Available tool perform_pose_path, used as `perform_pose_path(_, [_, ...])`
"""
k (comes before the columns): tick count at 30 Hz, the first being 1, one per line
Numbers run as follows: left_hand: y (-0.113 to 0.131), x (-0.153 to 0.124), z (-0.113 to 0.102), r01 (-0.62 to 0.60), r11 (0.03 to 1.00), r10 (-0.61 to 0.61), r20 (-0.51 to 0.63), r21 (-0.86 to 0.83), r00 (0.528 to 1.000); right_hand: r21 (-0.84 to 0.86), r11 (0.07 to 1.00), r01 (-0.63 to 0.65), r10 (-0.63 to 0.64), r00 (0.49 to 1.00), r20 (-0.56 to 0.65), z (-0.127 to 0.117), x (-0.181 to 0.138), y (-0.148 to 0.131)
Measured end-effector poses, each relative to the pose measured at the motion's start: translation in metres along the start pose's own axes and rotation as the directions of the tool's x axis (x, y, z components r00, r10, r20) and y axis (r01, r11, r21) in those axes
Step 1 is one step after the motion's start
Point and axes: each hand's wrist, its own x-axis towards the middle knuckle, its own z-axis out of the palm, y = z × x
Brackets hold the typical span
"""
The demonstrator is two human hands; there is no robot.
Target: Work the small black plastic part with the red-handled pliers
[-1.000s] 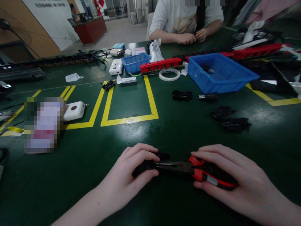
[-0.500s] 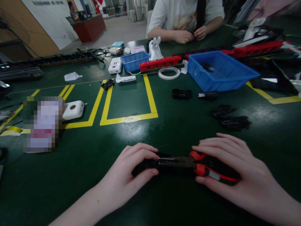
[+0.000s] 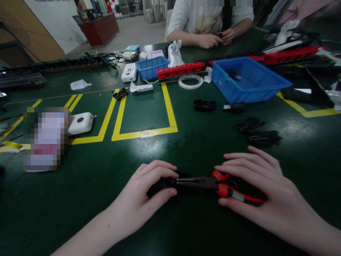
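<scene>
My right hand point(image 3: 269, 185) is closed round the red and black handles of a pair of long-nose pliers point(image 3: 205, 182), whose jaws point left. In my left hand point(image 3: 151, 193) is a black part point(image 3: 157, 186), gripped between thumb and fingers and mostly hidden by them. The tips of the pliers meet the right end of that part; whether they clamp something there I cannot tell. Beyond my right hand lie two crumpled black pieces point(image 3: 263, 138). A black part point(image 3: 204, 105) and a black cylinder with a silver end point(image 3: 233, 107) rest farther back.
A large blue bin point(image 3: 247, 83) and a small blue bin point(image 3: 151, 68) stand at the back, with a tape roll point(image 3: 190, 81) between them. A white device point(image 3: 80, 123) lies left beside a blurred-out object point(image 3: 46, 140). Opposite sits a person point(image 3: 210, 25), hands on the table.
The whole view has shifted slightly. Both my hands keep their grips, with the pliers still at the black part. The person opposite has raised the fingers of one hand a little.
</scene>
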Motion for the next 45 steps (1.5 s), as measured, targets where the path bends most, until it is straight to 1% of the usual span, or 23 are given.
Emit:
perform_pose_path(11, [-0.0006, 0.0006, 0.0010, -0.013, 1.000, 0.013, -0.015, -0.004, 1.000, 0.011, 1.000, -0.017, 0.017, 1.000, -0.002, -0.0006, 0.0008, -0.0024])
perform_pose_path(22, [0.0013, -0.0008, -0.0002, -0.036, 0.999, 0.036, -0.014, 0.011, 0.999, 0.015, 1.000, -0.023, 0.023, 0.999, 0.023, -0.0011, 0.0005, -0.0020])
perform_pose_path(35, [0.0015, 0.0000, -0.0004, -0.041, 0.999, 0.042, -0.019, 0.029, 0.999, 0.020, 1.000, -0.014, 0.014, 1.000, -0.002, -0.0018, 0.0010, -0.0035])
perform_pose_path(41, [-0.0025, -0.0013, 0.0036, -0.099, 0.994, 0.101, -0.067, 0.043, 0.993, 0.020, 1.000, -0.021, 0.021, 1.000, 0.015, -0.0025, 0.0013, -0.0046])
perform_pose_path(45, [-0.0022, -0.0021, 0.0033, -0.128, 0.988, 0.134, -0.069, 0.084, 0.989, 0.019, 0.999, -0.031, 0.031, 0.999, 0.021, -0.0019, 0.0005, -0.0035])
